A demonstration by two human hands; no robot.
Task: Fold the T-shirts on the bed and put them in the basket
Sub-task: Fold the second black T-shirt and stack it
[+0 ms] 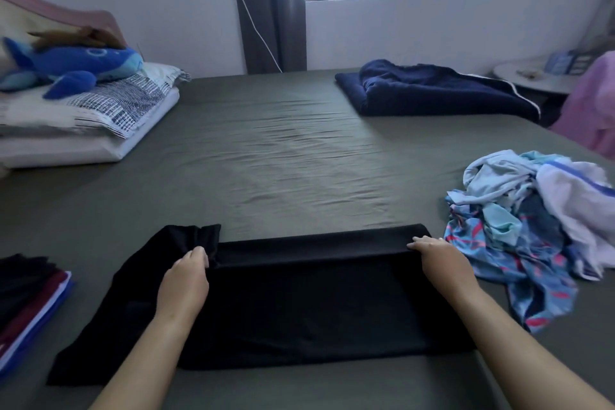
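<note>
Black T-shirt [299,303] lies half-folded on bed [283,160]; left hand [183,283] and right hand [439,260] each grip its far folded edge, fingers curled.

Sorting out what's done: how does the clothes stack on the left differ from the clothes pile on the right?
The left stack is folded flat in neat layers, dark and maroon; the right pile is crumpled, loose, mostly light blue and white. The stack sits low, the pile heaps higher. Both lie on the bed.

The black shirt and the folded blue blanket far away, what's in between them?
Only bare, wrinkled grey-green bedsheet lies between the black shirt and blue blanket, seen in the head view.
</note>
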